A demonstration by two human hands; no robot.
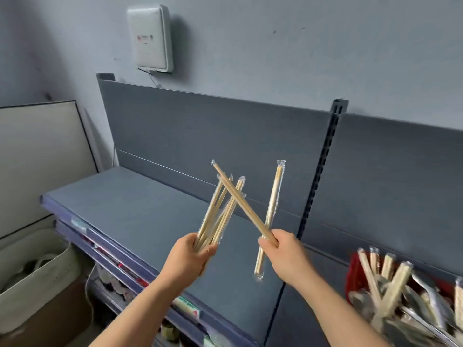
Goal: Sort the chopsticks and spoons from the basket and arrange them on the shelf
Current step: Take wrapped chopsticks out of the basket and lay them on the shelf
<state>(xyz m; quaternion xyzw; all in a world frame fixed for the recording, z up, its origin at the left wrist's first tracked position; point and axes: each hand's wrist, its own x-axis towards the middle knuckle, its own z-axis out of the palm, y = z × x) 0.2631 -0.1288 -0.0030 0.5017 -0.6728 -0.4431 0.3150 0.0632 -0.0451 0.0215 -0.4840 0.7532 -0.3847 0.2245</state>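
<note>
From the camera on my head, the job looks to be in its early part. The grey shelf [130, 209] is in front of me and none of the chopsticks or spoons lies on it yet; everything I can see is either in my hands or in the basket.

My left hand [190, 256] is curled round the lower ends of a bundle of wrapped chopsticks [218, 216], fanned upward over the shelf; I count about 4 packets, though they overlap and I cannot be sure. My right hand [285, 256] grips 2 more packets; the slanted packet [240, 201] leans left and crosses in front of the bundle, while the upright packet [271, 209] stands nearly vertical with its bottom end hanging below my fingers.

The red basket [354, 269] sits at the lower right, on the next section of shelving. It holds roughly 5 chopstick packets [398, 284] sticking up and several wrapped spoons [426, 304], too blurred to count. I judge most of the work is left: laying down these 6 or so packets, then the rest of the basket, with no spoon handled so far.
</note>
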